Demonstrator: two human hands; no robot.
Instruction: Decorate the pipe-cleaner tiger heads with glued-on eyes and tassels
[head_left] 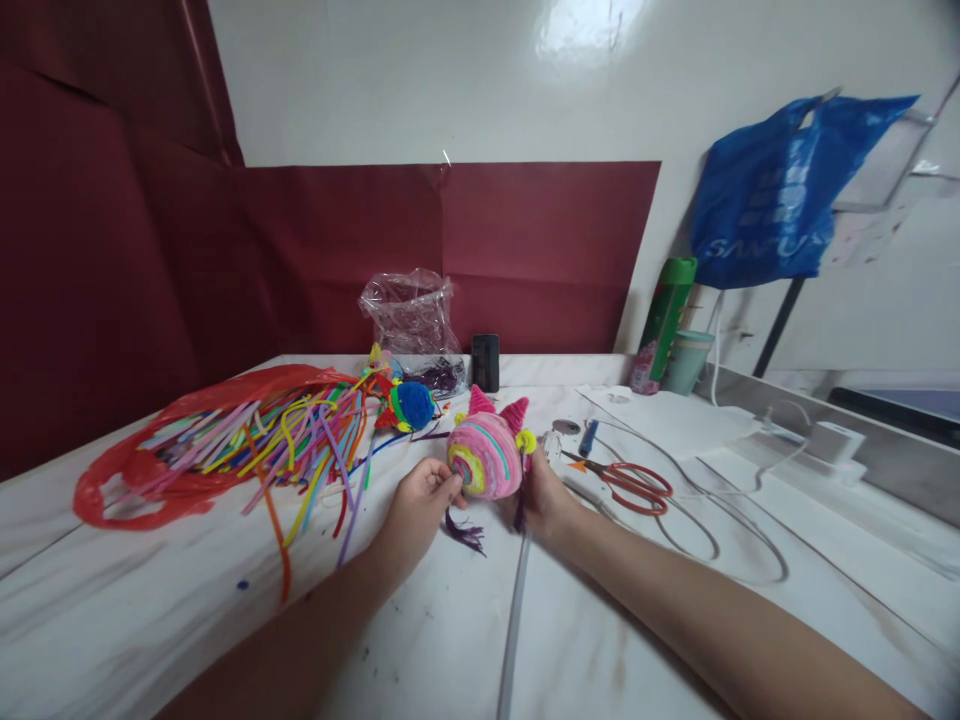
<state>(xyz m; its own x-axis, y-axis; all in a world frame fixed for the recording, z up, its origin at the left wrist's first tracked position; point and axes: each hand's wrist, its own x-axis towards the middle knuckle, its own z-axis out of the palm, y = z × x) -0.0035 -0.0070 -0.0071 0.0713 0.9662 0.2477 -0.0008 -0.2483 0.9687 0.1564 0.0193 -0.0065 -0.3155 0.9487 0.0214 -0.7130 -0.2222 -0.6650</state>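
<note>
Between my two hands is a round pink pipe-cleaner figure (495,458) with yellow and turquoise coils. Two pointed magenta pieces stick up from its top, and a dark purple tassel (466,535) hangs below. My left hand (424,500) pinches its left edge with thumb and fingers. On the far side, my right hand (546,498) grips it from the right, its fingertips mostly hidden. Just behind and to the left lies a blue pipe-cleaner figure (412,405) with red and green parts.
Left lies a red plastic bag (150,505) under many coloured pipe cleaners (277,440). Behind stand a clear plastic bag (412,320) and a phone (485,362). Right are orange-handled scissors (637,487), a looped cable (712,530), a green spray can (664,325) and a pale green cup (687,362).
</note>
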